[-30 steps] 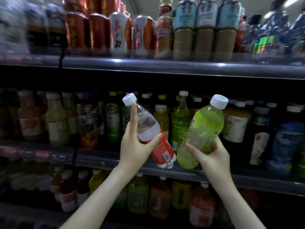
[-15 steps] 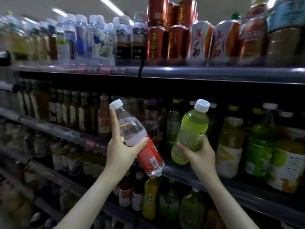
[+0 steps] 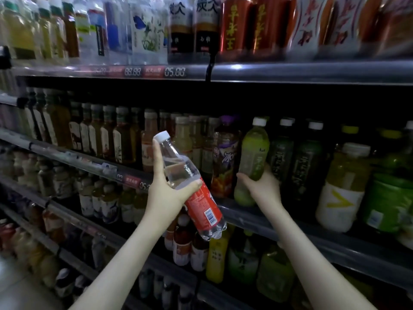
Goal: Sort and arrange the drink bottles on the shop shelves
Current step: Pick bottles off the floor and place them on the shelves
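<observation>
1. Head view: a green drink bottle (image 3: 253,157) stands upright at the middle shelf (image 3: 290,222) edge, the right hand (image 3: 261,189) wrapped around its lower half.
2. The left hand (image 3: 166,195) grips a tilted clear water bottle (image 3: 187,186) at its middle, in front of the shelf.

Price tags (image 3: 154,72) line the front edge of the top shelf, digits blurred. A black clip (image 3: 211,66) hangs over that edge, right of the tags. Another price tag (image 3: 131,181) sits on the middle shelf edge. Pale floor (image 3: 15,289) visible lower left.
</observation>
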`<state>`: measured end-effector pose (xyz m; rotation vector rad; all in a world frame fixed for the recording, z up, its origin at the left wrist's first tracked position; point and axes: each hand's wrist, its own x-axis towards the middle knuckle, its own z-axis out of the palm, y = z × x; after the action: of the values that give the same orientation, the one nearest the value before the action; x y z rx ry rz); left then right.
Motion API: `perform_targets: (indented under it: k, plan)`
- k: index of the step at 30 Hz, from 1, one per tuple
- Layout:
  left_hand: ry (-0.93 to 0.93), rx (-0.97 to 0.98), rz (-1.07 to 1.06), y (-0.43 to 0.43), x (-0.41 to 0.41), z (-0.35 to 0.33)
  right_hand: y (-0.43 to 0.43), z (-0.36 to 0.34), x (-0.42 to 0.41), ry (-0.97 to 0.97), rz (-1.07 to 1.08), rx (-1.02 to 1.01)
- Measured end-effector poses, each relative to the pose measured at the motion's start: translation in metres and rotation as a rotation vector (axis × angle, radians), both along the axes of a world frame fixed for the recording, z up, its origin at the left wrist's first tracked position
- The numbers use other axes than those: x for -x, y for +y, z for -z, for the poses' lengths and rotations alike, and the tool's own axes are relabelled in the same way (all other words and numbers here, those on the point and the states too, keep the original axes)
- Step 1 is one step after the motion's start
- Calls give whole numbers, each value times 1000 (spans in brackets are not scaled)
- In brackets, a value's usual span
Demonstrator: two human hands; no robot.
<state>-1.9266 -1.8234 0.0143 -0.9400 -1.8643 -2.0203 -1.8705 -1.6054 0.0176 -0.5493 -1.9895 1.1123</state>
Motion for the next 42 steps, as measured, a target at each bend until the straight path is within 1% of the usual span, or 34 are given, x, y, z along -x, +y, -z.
perform_targets:
  k: [3, 5, 7, 9, 11, 12, 14, 16, 20, 23, 28, 31, 34, 37, 42]
  plan:
    - [-37, 39, 82, 14, -5, 6, 1, -3, -9, -26, -27, 26]
    - [-63, 64, 145, 24, -10, 10, -1, -5, -21, -79, -74, -10]
    - [-88, 76, 226, 35, -17, 13, -6, -5, -38, -120, -66, -57]
    - [-127, 79, 312, 45, -27, 18, -12, -1, -61, -85, -39, -72]
    - [-163, 82, 385, 55, -38, 21, -19, 6, -90, -15, -139, -14]
    - [-173, 83, 422, 61, -46, 23, -21, 10, -106, -28, -222, 16]
    - [-175, 90, 492, 74, -64, 25, -26, 17, -140, -162, -346, 17]
    - [-154, 117, 568, 89, -88, 25, -25, 25, -171, -262, -365, 0]
    - [-64, 230, 711, 124, -150, 24, -10, 35, -237, -254, -229, 98]
    - [28, 311, 851, 154, -214, 25, -1, 41, -307, -260, -94, 163]
    - [160, 402, 1127, 203, -354, 18, 11, 45, -460, -164, 198, 216]
    - [149, 387, 1277, 231, -451, 9, 16, 41, -562, -119, 376, 205]
    - [191, 362, 1264, 259, -537, 5, 21, 34, -657, -60, 531, 196]
    - [180, 340, 1242, 286, -607, 4, 32, 23, -736, -14, 633, 169]
    - [271, 352, 1182, 335, -692, 3, 70, 12, -823, 117, 750, 136]
